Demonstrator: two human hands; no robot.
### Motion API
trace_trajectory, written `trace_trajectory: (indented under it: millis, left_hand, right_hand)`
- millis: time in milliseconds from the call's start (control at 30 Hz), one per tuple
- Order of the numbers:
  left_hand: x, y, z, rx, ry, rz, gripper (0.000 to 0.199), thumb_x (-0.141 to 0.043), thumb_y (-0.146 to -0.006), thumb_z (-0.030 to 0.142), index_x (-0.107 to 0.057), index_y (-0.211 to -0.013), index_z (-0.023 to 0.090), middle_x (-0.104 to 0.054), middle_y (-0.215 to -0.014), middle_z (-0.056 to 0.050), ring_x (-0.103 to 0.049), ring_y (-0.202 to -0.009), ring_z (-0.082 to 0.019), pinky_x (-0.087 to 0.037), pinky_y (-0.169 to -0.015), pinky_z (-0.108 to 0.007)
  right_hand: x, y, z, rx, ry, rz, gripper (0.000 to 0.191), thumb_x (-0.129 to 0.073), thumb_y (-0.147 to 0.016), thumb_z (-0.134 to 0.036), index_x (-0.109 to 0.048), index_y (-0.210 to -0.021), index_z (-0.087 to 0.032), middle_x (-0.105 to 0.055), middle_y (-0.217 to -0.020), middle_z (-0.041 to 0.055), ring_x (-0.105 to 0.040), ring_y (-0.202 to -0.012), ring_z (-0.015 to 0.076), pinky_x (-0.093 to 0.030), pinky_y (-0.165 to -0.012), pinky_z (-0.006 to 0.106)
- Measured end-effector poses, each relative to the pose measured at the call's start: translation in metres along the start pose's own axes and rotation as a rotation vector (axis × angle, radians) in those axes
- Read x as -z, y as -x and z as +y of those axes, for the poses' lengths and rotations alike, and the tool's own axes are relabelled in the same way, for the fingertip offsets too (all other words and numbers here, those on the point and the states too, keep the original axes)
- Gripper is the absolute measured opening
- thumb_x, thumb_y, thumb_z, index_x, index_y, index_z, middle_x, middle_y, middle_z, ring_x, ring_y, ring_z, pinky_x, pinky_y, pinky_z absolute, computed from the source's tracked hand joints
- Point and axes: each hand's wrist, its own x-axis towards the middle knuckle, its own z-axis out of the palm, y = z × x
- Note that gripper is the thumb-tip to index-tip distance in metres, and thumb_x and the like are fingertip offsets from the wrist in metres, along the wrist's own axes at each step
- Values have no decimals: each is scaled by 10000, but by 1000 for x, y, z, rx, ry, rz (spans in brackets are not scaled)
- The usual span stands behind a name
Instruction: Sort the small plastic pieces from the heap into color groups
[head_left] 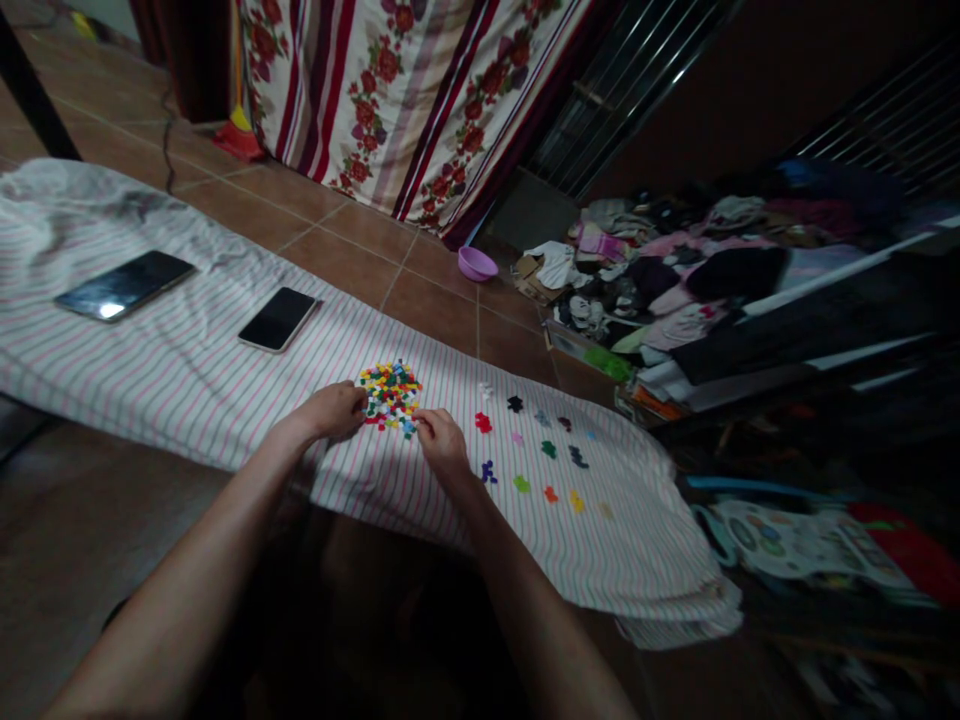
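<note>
A mixed heap of small colourful pieces point(391, 392) lies on the striped cloth point(420, 500). At its left edge rests my left hand point(339, 409), fingers curled together; what they hold, if anything, is hidden. My right hand point(441, 437) pinches at the heap's lower right edge, and anything between its fingertips is too small to make out. To the right, small piles sorted by colour lie in rows, among them red point(483, 423), black point(515, 403), dark green point(549, 450), dark blue point(488, 471), light green point(521, 484), orange point(551, 494) and yellow point(577, 500).
A phone point(278, 320) and a larger dark tablet point(126, 285) lie on the cloth at left. Beyond it, a purple basin point(478, 264) stands on the tiled floor near a floral curtain point(390, 90). Clothes point(675, 280) are heaped at the back right.
</note>
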Motion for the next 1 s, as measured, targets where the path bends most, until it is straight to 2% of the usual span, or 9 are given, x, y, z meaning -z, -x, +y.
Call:
trace_trajectory:
  millis: [200,400,667,1000]
  left_hand:
    - [-1,0,0,17,5,14,228,-466,-827,279,-641,-942,191,-660,-1007,-94,-614,-881,-184,-442,-766,-277]
    - [0,2,1,17,-1,19,223,-458,-837,281,-635,-942,195,-659,-1010,-89,-614,-888,-181,-439,-771,-272]
    - [0,0,1,14,-3,9,240,-449,-833,267,-648,-937,184,-656,-997,-102,-611,-880,-188,-445,-781,-284]
    - [0,2,0,9,8,12,260,-423,-851,283,-651,-934,189,-657,-967,-98,-607,-834,-180,-443,-761,-289]
  right_hand:
    - [-5,-3,-1,-33,72,4,210,-510,-834,-161,-682,-933,-229,-636,-860,33,-593,-814,177,-480,-755,285]
    - [-9,-3,-2,-55,86,28,163,-511,-843,-172,-657,-880,-233,-628,-842,25,-581,-794,175,-464,-751,282]
    - [-13,8,-5,19,46,113,198,-450,-920,-214,-648,-917,-215,-639,-892,56,-578,-847,184,-463,-813,303]
    - [-14,10,-6,77,78,96,187,-451,-924,-240,-637,-912,-223,-673,-925,67,-580,-902,206,-450,-857,340]
